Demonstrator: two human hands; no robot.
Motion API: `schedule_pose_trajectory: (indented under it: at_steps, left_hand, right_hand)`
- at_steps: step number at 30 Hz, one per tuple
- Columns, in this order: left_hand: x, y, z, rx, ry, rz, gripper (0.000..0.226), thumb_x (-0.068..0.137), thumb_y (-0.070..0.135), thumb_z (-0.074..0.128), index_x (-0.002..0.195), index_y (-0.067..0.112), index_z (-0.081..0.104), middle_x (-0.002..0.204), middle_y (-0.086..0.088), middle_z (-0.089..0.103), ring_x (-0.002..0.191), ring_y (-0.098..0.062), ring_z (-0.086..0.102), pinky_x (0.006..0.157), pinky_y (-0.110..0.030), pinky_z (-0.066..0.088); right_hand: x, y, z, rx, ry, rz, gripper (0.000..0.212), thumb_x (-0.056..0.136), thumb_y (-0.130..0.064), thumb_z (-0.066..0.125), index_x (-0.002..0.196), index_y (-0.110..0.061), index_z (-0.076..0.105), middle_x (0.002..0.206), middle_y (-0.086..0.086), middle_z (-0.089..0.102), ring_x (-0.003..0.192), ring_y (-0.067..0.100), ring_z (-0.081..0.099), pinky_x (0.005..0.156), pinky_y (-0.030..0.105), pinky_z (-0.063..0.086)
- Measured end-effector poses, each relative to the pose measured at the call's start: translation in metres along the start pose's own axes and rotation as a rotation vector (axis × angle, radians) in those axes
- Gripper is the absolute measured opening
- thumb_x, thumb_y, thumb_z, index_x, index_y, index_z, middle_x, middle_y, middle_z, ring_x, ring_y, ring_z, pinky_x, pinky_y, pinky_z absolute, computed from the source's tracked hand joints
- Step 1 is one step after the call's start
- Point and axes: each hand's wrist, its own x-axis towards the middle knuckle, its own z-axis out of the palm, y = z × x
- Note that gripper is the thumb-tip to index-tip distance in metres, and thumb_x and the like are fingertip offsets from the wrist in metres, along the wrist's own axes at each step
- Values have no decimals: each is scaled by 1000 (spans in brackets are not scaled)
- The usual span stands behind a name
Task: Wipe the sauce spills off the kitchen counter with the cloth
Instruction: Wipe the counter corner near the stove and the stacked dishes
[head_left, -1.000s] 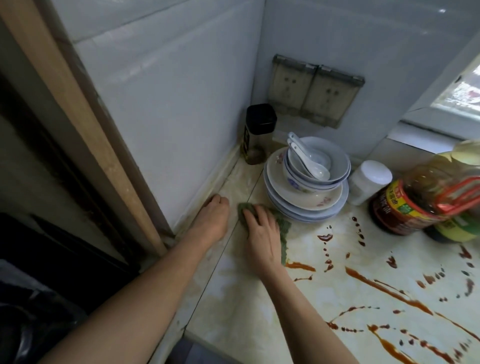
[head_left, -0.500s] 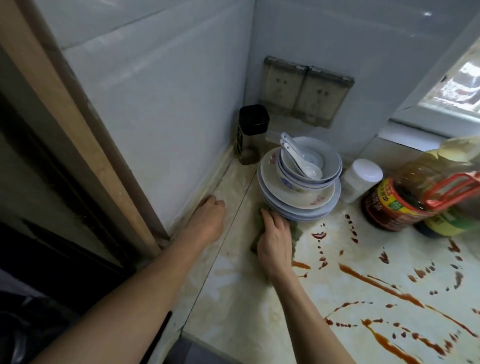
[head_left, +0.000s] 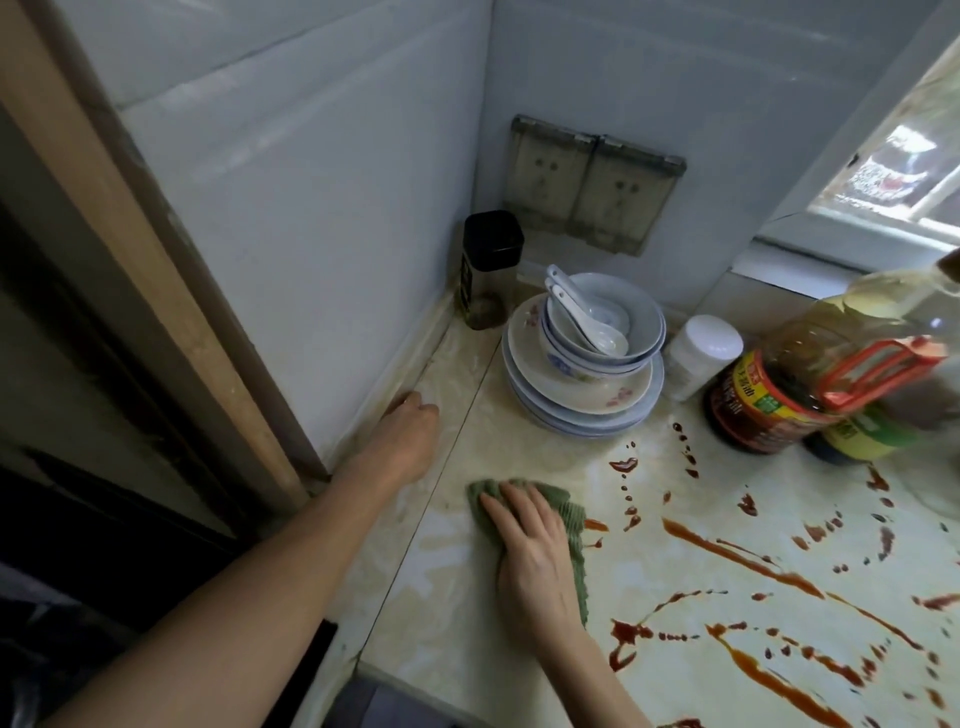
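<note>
Right hand (head_left: 530, 551) lies flat on the green cloth (head_left: 570, 515), fingers straight, its grip slack and pressing, not clutching. The cloth sits near the front-left corner of the tabletop (head_left: 447, 587). Left hand (head_left: 410, 434) rests by the wall, its grip holding nothing. Sauce spills (head_left: 737, 556) streak the surface just right of the cloth. Crowding the back corner are a stack of plates (head_left: 582, 405) and, on top, nested bowls (head_left: 639, 322) with two white spoons (head_left: 582, 317) inside. Beside them stand a black-lidded jar (head_left: 491, 270), a white-capped jar (head_left: 701, 358) and a large bottle (head_left: 763, 405) with a red handle.
</note>
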Motion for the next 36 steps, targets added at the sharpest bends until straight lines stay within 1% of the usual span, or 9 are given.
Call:
schedule_pose_trajectory:
  at_steps: [2, 7, 10, 14, 18, 21, 25, 29, 36]
  left_hand:
    - [-3, 0, 1, -28, 7, -8, 31, 85, -9, 40, 111, 0, 54, 126, -14, 43, 122, -28, 44, 97, -30, 40]
    - [-20, 5, 5, -17, 73, -26, 34, 85, -6, 43, 117, 3, 51, 137, -13, 37, 125, -30, 42, 102, -36, 40]
    - [-30, 6, 12, -27, 117, 12, 39, 85, -6, 46, 122, 6, 50, 144, -12, 35, 128, -30, 42, 102, -37, 40]
    - [-44, 8, 20, -88, 98, 82, 47, 89, -10, 36, 133, 0, 48, 152, -16, 31, 138, -26, 32, 110, -25, 24]
    - [-55, 6, 26, -175, 169, 105, 53, 83, -14, 43, 131, 5, 53, 148, -12, 39, 134, -23, 40, 110, -23, 28]
    - [-63, 10, 28, -166, 181, 127, 60, 78, -15, 45, 133, 7, 51, 146, -10, 42, 132, -23, 43, 108, -30, 35]
    - [-71, 20, 30, -155, 204, 149, 60, 79, -13, 46, 135, 8, 49, 145, -10, 42, 132, -25, 43, 108, -33, 37]
    - [-78, 21, 37, -159, 182, 151, 60, 80, -13, 44, 136, 10, 48, 148, -7, 41, 134, -22, 41, 110, -29, 35]
    - [-86, 25, 48, -172, 169, 144, 60, 81, -15, 42, 135, 12, 50, 145, -5, 45, 132, -20, 44, 110, -26, 34]
  right_hand:
    - [33, -1, -3, -30, -37, 25, 51, 97, -14, 38, 145, -31, 39, 154, 0, 30, 145, 24, 17, 118, 38, 8]
    - [63, -18, 7, -105, -167, 9, 54, 96, -24, 36, 146, -43, 26, 159, -6, 14, 147, 27, -4, 112, 62, -7]
    - [21, -19, 11, -121, -143, -153, 52, 96, -26, 37, 143, -48, 30, 157, -7, 23, 148, 26, 4, 113, 61, -5]
    - [-46, -16, 9, 32, -142, -278, 41, 98, -30, 35, 134, -49, 42, 149, -12, 38, 145, 18, 18, 114, 52, 4]
    - [-54, -5, 1, 127, -185, -257, 43, 94, -32, 30, 128, -44, 54, 146, -14, 42, 144, 10, 19, 116, 46, 10]
    - [-16, -2, -2, 72, -174, -183, 50, 95, -30, 21, 137, -38, 48, 152, -7, 35, 146, 15, 15, 117, 49, 12]
    - [17, -7, 7, -3, -149, -78, 48, 99, -21, 34, 143, -38, 38, 157, -6, 25, 148, 19, 7, 118, 50, 4]
    - [-35, -21, 17, 19, -115, -153, 46, 100, -24, 33, 143, -38, 38, 156, -5, 29, 148, 18, 9, 118, 45, 1]
    - [-92, -12, 6, 128, -184, -271, 44, 98, -26, 32, 139, -36, 46, 152, -7, 36, 145, 14, 18, 116, 41, 18]
